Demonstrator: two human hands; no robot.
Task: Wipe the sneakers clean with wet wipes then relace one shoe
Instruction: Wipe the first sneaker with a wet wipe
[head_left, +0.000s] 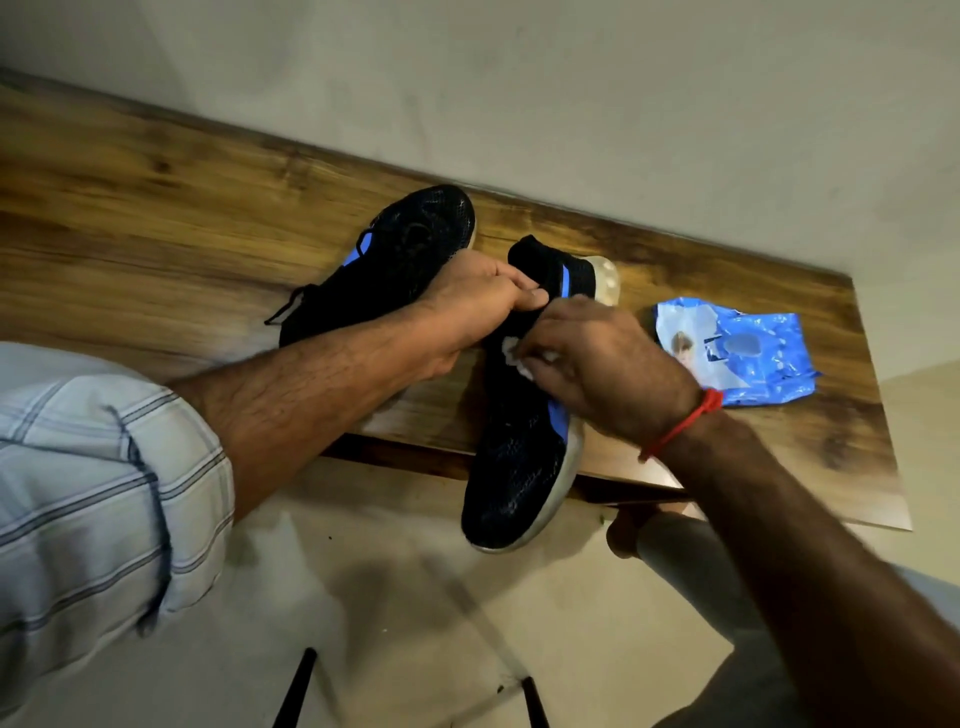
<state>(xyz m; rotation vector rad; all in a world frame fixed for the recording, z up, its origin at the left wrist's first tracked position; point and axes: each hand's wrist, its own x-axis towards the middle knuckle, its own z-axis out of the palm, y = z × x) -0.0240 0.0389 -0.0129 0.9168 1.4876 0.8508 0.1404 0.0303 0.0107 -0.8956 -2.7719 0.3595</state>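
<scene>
Two black sneakers with blue side patches are here. One sneaker (410, 249) lies laced on the wooden table (156, 208), toe toward the wall. The other sneaker (519, 457) is tilted over the table's front edge, toe pointing down at the floor. My left hand (472, 306) grips this sneaker at its collar. My right hand (597, 358) pinches a crumpled white wet wipe (511, 353) and presses it against the sneaker's upper. The blue wet wipes pack (737, 353) lies on the table to the right.
A plain wall runs along the table's far edge. Below the front edge are a pale floor, dark table legs (296, 691) and my knee (634, 535). A red thread is tied on my right wrist (685, 421).
</scene>
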